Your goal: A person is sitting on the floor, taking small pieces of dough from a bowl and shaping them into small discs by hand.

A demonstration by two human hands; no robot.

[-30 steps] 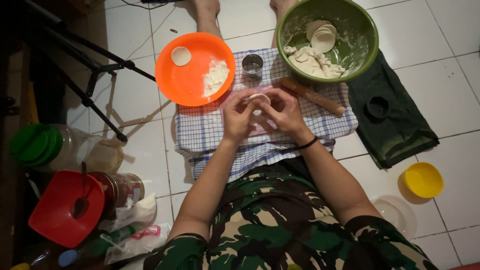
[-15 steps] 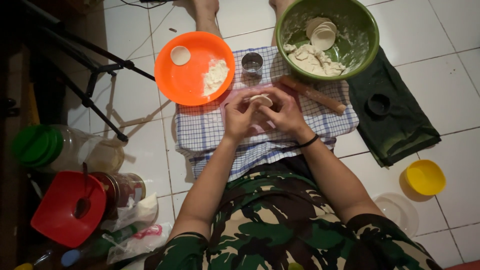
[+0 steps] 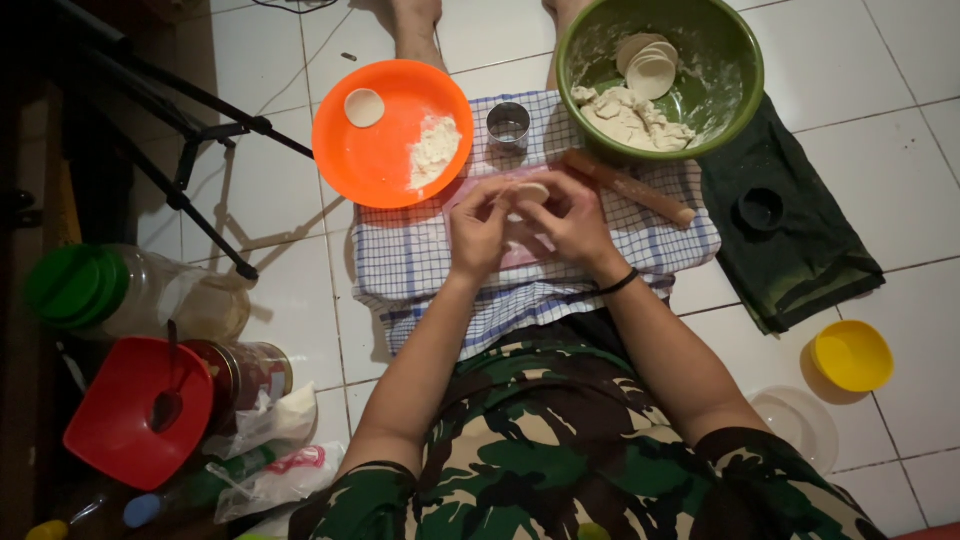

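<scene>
My left hand and my right hand meet over a blue-checked cloth on the floor, both pinching one small pale dough piece between the fingertips. A pink board lies under the hands. My right wrist wears a black band. A wooden rolling pin lies just right of the hands. A small metal ring cutter stands on the cloth ahead of them.
An orange plate with a dough disc and flour sits ahead left. A green bowl holds dough and cut discs. A dark cloth, a yellow lid, jars, a red container and tripod legs surround me.
Both hands stay together on the dough, fingers shifting slightly as they work it. Nothing else has moved.
</scene>
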